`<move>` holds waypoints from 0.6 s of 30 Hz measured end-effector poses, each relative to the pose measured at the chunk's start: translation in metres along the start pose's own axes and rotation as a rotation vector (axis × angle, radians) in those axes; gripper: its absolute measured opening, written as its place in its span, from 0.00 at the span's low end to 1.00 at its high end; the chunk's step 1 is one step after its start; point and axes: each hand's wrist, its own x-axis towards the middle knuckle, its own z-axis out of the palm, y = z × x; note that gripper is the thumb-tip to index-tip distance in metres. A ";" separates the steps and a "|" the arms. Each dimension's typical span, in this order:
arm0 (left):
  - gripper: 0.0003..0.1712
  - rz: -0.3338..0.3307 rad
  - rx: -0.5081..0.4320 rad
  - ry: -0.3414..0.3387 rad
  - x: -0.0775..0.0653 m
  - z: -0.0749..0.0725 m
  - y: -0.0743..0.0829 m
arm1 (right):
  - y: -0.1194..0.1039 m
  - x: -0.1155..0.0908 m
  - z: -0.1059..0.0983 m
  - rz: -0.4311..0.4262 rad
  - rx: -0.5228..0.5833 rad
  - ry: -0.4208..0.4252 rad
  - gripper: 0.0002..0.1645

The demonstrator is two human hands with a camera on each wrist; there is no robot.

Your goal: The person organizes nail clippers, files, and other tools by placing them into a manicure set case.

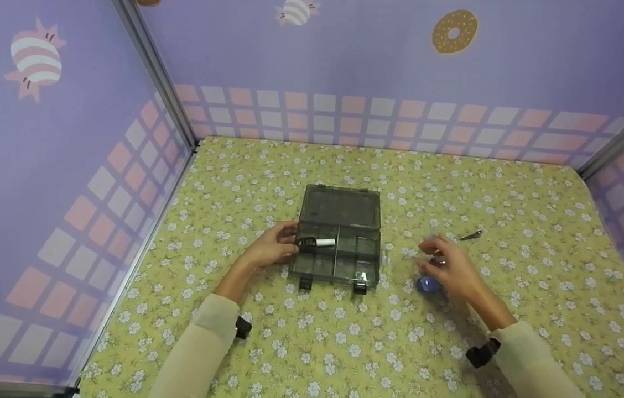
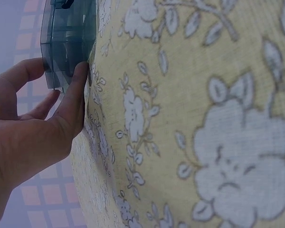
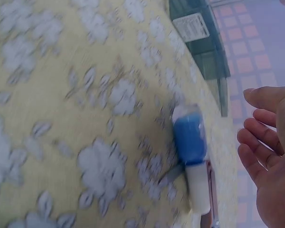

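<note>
A smoky clear plastic compartment box [image 1: 336, 237] stands on the cloth with its lid [image 1: 341, 207] raised at the back. Inside its left side lies a small black bottle with a white cap [image 1: 325, 242]. My left hand [image 1: 270, 247] holds the box at its left side, and in the left wrist view the fingers [image 2: 31, 70] span the wall from rim to base. To the right of the box, my right hand [image 1: 449, 268] hovers with loosely bent fingers and nothing in them. Below it lies a blue bottle with a white cap [image 3: 190, 137], beside a thin pinkish item [image 3: 211, 190].
A metal nail clipper [image 1: 471, 235] lies beyond my right hand. Flowered yellow cloth [image 1: 317, 359] covers the table. Purple panels [image 1: 373, 66] enclose it at the back and both sides. Two dark latches [image 1: 360, 288] hang from the box's front edge.
</note>
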 end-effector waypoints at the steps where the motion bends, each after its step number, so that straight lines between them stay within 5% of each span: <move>1: 0.42 0.005 0.003 -0.004 0.000 -0.001 0.001 | 0.002 -0.002 -0.002 -0.003 -0.004 0.001 0.17; 10: 0.43 -0.008 -0.013 -0.020 0.001 -0.001 0.001 | 0.017 -0.026 -0.011 0.049 -0.084 -0.054 0.16; 18: 0.43 -0.004 -0.028 -0.016 0.000 -0.002 0.000 | 0.022 -0.040 -0.007 0.056 -0.049 -0.119 0.23</move>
